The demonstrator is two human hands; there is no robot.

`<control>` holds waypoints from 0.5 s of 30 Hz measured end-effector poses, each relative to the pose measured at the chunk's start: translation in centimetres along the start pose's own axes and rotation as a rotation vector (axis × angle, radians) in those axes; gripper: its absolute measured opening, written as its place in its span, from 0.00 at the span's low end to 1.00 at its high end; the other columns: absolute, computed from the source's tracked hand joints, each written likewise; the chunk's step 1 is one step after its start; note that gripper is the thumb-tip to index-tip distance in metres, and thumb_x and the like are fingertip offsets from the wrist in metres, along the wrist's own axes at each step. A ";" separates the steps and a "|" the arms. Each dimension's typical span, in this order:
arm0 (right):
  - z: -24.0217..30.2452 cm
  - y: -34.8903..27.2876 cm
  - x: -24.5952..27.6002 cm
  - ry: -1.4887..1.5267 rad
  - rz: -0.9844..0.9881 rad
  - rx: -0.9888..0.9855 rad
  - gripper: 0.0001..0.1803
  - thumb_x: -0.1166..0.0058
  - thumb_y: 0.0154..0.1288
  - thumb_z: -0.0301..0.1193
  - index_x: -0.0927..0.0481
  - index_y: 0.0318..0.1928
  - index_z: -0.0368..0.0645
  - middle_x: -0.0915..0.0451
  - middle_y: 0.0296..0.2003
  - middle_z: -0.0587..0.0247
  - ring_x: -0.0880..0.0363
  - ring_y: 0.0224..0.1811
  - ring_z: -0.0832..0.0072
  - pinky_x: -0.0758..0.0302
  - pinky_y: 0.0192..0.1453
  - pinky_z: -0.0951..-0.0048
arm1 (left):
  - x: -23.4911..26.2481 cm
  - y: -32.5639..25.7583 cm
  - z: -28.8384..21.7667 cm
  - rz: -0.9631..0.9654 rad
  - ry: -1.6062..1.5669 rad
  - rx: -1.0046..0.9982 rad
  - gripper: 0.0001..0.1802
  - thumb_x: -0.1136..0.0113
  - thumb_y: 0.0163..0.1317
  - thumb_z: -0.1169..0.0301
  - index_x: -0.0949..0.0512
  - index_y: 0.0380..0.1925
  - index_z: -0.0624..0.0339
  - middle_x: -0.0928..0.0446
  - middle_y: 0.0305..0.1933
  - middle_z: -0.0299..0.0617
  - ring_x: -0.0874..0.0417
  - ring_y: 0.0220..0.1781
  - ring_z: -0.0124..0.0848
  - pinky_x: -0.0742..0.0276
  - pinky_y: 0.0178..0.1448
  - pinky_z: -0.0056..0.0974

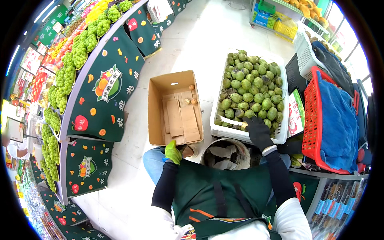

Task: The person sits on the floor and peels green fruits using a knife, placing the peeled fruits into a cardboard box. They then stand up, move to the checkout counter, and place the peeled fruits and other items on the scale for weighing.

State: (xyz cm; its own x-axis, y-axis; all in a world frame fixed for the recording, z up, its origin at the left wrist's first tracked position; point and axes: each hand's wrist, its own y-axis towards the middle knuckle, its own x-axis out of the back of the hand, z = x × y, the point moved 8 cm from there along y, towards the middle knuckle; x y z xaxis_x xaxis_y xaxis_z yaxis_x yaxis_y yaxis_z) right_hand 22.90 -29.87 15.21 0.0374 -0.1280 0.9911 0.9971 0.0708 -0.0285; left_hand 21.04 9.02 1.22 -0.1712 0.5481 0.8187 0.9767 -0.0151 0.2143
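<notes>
My right hand, in a black glove, is closed on a knife with a pale blade. It reaches over the near edge of a white plastic crate heaped with green-husked walnuts; some husks have dark patches. My left hand wears a yellow-green glove. Beside the near edge of an open cardboard box, it looks open, with nothing visible in it, though its fingers are partly hidden. Flat cardboard pieces lie in the box, along with a few brown husked walnuts.
Between my knees stands a round bucket with dark scraps and pale bits inside. A red basket with a blue towel is at the right, below a white basket. Fruit stands with green grapes line the left.
</notes>
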 end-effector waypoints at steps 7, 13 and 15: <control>-1.8 -3.0 0.4 0.108 0.019 -0.031 0.17 0.52 0.61 0.30 0.26 0.52 0.53 0.27 0.44 0.57 0.26 0.47 0.56 0.26 0.46 0.56 | -10.2 -0.6 2.9 0.365 0.077 0.113 0.19 0.26 0.43 0.64 0.22 0.31 0.63 0.20 0.30 0.50 0.18 0.34 0.46 0.22 0.40 0.42; -2.3 -3.9 2.3 0.173 -0.090 -0.169 0.22 0.46 0.53 0.27 0.26 0.52 0.52 0.27 0.42 0.54 0.25 0.45 0.54 0.26 0.46 0.56 | -15.8 -1.0 7.8 0.499 0.051 0.171 0.25 0.29 0.42 0.58 0.23 0.35 0.64 0.20 0.37 0.53 0.20 0.41 0.48 0.24 0.47 0.47; -3.6 -3.8 2.7 0.248 -0.171 -0.228 0.23 0.45 0.51 0.27 0.25 0.51 0.51 0.26 0.41 0.54 0.24 0.44 0.53 0.26 0.46 0.56 | -17.2 -1.1 9.5 0.545 0.040 0.172 0.26 0.29 0.44 0.55 0.23 0.36 0.65 0.20 0.38 0.53 0.19 0.42 0.46 0.24 0.49 0.47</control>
State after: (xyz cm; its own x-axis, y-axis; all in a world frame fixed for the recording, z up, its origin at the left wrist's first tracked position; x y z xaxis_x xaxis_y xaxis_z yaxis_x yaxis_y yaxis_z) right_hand 19.44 -34.01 17.55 -0.1436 -0.3567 0.9231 0.9785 -0.1905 0.0786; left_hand 24.13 7.54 -18.14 0.3620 0.4670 0.8068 0.9315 -0.1489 -0.3317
